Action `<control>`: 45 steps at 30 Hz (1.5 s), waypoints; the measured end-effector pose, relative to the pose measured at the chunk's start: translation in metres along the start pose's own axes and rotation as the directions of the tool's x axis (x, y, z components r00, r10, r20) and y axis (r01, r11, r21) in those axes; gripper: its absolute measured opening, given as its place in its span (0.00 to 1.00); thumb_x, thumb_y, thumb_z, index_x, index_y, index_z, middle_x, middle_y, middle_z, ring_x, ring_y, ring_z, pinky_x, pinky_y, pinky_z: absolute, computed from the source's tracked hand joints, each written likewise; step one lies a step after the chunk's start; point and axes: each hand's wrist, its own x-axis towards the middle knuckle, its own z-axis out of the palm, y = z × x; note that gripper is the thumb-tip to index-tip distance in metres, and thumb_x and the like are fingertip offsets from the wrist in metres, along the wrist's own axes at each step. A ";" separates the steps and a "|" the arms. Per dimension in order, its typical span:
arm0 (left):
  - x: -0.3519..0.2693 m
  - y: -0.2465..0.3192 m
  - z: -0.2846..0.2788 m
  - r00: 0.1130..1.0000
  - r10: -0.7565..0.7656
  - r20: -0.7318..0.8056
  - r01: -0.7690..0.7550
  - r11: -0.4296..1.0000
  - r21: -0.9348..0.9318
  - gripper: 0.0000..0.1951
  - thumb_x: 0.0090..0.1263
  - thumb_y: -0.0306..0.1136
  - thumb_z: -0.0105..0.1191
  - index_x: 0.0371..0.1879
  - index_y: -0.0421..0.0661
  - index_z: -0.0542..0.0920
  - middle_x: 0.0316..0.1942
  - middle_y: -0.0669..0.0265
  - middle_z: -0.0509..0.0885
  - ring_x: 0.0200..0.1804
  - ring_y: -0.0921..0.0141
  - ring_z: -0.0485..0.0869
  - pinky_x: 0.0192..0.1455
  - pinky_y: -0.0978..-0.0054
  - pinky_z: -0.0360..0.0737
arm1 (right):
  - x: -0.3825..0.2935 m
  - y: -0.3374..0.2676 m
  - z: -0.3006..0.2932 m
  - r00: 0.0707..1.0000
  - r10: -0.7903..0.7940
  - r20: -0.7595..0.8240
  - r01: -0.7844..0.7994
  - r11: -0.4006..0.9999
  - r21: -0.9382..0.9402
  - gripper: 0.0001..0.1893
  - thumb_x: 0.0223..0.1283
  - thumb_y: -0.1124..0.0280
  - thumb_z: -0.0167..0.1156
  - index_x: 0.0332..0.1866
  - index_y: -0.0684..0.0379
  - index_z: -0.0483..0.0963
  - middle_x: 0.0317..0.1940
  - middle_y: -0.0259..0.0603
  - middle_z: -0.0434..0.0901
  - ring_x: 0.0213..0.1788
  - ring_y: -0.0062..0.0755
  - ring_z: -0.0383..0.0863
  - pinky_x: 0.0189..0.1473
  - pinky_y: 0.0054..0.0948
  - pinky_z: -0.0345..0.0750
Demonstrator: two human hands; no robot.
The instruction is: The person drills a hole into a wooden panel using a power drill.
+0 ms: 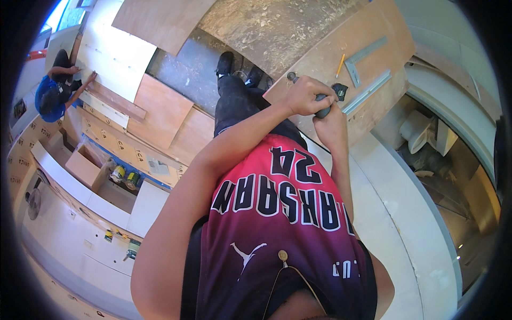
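My left hand (308, 96) is closed around a dark grey hand tool (293, 77), whose rounded knob sticks out beyond the fist. Against it, my right hand (329, 120) grips the tool's thick rounded end; the fingers hide most of it, and its exact kind cannot be told. Both hands are over the near edge of a plywood sheet (316, 60). On that sheet lie a yellow pencil (341, 66), a metal framing square (352, 68), a black tape measure (339, 91) and a metal straightedge bar (367, 93).
Wood shavings (264, 24) cover the floor board ahead. Plywood panels (160, 108) lie to the left. A co-worker in blue (52, 96) crouches by a white panel (116, 48) at the far left. Cans (132, 180) stand in an open cabinet; a curved white ledge (384, 208) runs along the right.
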 end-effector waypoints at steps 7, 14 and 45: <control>0.000 0.002 -0.001 0.997 -0.029 0.073 0.029 1.000 0.011 0.12 0.72 0.36 0.67 0.43 0.42 0.99 0.39 0.52 0.98 0.41 0.54 0.98 0.50 0.61 0.92 | -0.001 0.003 -0.004 1.000 0.013 -0.003 -0.013 1.000 0.001 0.24 0.60 0.75 0.68 0.64 0.67 0.83 0.49 0.71 0.92 0.58 0.76 0.92 0.58 0.58 0.87; 0.006 0.023 0.007 0.994 0.031 0.102 -0.031 1.000 -0.002 0.11 0.70 0.35 0.68 0.41 0.43 0.98 0.39 0.54 0.98 0.42 0.54 0.98 0.51 0.59 0.93 | -0.019 0.011 -0.015 0.999 -0.004 -0.047 0.005 1.000 0.021 0.19 0.63 0.75 0.70 0.59 0.68 0.84 0.39 0.63 0.93 0.46 0.63 0.97 0.48 0.51 0.88; 0.028 0.086 0.086 0.858 0.038 0.512 -0.128 0.982 0.142 0.10 0.75 0.34 0.70 0.46 0.42 0.96 0.44 0.55 0.98 0.49 0.51 0.97 0.59 0.54 0.92 | -0.092 0.091 -0.023 0.962 0.053 -0.267 0.078 0.886 0.456 0.17 0.64 0.73 0.71 0.56 0.68 0.84 0.39 0.66 0.92 0.49 0.73 0.94 0.48 0.54 0.89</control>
